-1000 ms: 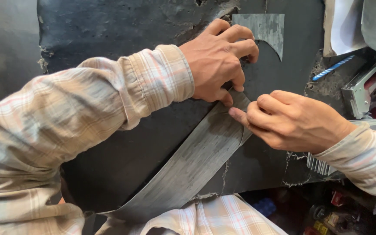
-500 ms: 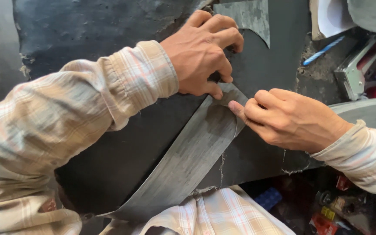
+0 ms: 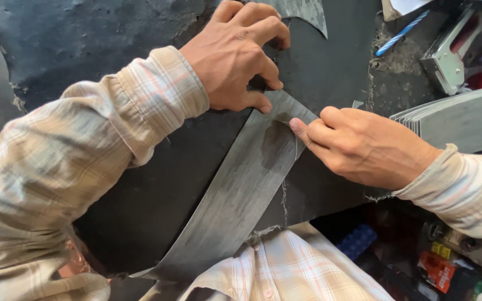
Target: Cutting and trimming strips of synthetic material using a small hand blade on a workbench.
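Grey strip (image 3: pixel 235 195) under left hand (image 3: pixel 238 56), beside right hand (image 3: pixel 364 147)

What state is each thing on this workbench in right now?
Long curved grey strip: flat on the sheet, pinned by both hands.
Black sheet: spread flat, edges ragged.
Left hand: fingers curled, pressing down.
Right hand: fingers pinching the strip's edge.
Stack of grey curved pieces: piled, untouched.
Metal stapler: lying idle.

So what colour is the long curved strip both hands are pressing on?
The curved strip is streaky grey against the darker black sheet, seen in the head view.
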